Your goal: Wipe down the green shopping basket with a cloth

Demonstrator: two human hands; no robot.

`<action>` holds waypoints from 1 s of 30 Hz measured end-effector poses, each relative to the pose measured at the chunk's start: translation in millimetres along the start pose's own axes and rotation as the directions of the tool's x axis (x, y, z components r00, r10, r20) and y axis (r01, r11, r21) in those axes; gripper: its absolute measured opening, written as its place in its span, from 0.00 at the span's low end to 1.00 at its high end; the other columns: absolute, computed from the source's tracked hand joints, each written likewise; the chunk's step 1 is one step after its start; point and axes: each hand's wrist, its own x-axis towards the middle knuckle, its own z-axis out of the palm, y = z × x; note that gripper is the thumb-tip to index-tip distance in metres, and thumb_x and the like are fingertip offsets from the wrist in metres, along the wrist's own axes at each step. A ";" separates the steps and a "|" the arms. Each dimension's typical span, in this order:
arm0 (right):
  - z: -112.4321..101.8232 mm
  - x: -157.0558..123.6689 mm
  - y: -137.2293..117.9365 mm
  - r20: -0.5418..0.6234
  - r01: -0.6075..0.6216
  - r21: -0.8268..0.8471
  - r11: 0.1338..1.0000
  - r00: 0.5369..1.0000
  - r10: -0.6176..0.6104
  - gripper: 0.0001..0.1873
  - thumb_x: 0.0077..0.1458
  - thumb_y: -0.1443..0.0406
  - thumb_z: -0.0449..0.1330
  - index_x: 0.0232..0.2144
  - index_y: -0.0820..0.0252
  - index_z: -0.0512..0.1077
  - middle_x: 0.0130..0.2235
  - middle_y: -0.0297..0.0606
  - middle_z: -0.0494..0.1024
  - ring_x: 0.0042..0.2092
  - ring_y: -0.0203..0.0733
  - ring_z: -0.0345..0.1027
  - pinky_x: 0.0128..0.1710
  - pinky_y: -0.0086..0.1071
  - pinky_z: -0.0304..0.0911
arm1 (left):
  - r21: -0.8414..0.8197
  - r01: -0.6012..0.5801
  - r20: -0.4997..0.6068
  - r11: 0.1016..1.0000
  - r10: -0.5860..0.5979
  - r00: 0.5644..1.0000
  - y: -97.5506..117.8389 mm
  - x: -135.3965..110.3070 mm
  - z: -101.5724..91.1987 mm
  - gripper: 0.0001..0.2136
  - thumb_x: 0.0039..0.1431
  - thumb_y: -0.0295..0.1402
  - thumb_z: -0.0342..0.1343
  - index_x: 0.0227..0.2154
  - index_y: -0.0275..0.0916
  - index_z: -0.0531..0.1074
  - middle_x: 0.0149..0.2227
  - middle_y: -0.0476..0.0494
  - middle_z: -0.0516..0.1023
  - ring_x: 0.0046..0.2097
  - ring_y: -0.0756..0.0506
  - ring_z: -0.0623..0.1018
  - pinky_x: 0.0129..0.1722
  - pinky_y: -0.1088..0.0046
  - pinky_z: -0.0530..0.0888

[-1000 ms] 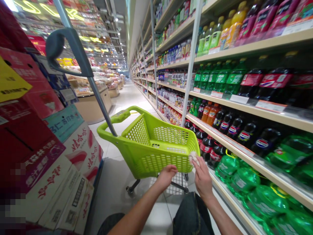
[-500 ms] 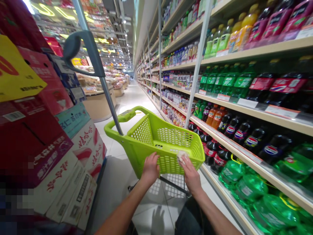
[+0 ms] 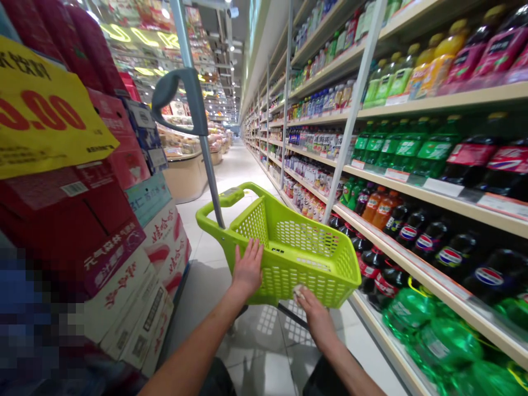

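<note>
A lime-green plastic shopping basket cart [image 3: 313, 258] stands on the aisle floor in front of me, its grey pull handle [image 3: 193, 104] raised at the left. My left hand [image 3: 247, 268] lies flat with fingers spread against the basket's near wall. Lower down, my right hand [image 3: 310, 309] is closed on a small white cloth [image 3: 297, 290] pressed to the bottom edge of that same wall.
Shelves of soda and juice bottles [image 3: 429, 242] run along the right. Stacked red and white cartons [image 3: 124, 258] with a yellow price sign [image 3: 41, 118] rise on the left. The tiled aisle [image 3: 243, 159] stretches ahead between them.
My right hand with the cloth has moved from the basket's rim down to its lower edge. My left hand has slid up and flattened on the wall. The view has shifted left.
</note>
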 end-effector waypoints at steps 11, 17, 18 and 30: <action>18.8 43.1 -37.2 0.005 0.011 0.130 0.991 1.000 -0.011 0.24 0.51 0.78 0.46 0.47 0.56 0.69 0.51 0.40 0.69 0.56 0.41 0.58 0.52 0.38 0.61 | 0.031 0.000 -0.077 1.000 0.002 0.997 -13.1 -19.7 8.1 0.28 0.49 0.29 0.45 0.57 0.32 0.54 0.62 0.40 0.50 0.63 0.40 0.49 0.58 0.50 0.48; 24.4 70.2 -59.0 -0.076 0.059 0.188 0.980 0.996 -0.046 0.24 0.53 0.75 0.46 0.50 0.54 0.66 0.56 0.35 0.62 0.60 0.41 0.49 0.56 0.40 0.55 | -0.006 0.045 -0.047 0.999 -0.045 0.998 -30.3 -48.5 26.4 0.28 0.49 0.26 0.43 0.56 0.31 0.55 0.61 0.40 0.51 0.62 0.42 0.50 0.59 0.51 0.47; 24.1 77.2 -61.7 -0.088 0.066 0.187 0.980 0.995 -0.050 0.24 0.53 0.75 0.46 0.50 0.54 0.66 0.57 0.36 0.62 0.60 0.41 0.48 0.56 0.40 0.54 | -0.011 0.064 -0.046 0.998 -0.064 0.997 -33.0 -50.8 26.7 0.28 0.49 0.26 0.43 0.56 0.31 0.55 0.61 0.40 0.51 0.62 0.42 0.49 0.59 0.51 0.47; 43.3 131.5 -106.4 -0.056 0.089 0.257 0.962 0.995 -0.077 0.21 0.55 0.73 0.47 0.50 0.57 0.65 0.58 0.38 0.59 0.61 0.43 0.46 0.57 0.41 0.52 | -0.011 0.222 -0.004 0.975 -0.222 0.975 -59.0 -58.4 18.2 0.30 0.47 0.24 0.43 0.57 0.29 0.52 0.62 0.37 0.48 0.63 0.41 0.48 0.58 0.49 0.47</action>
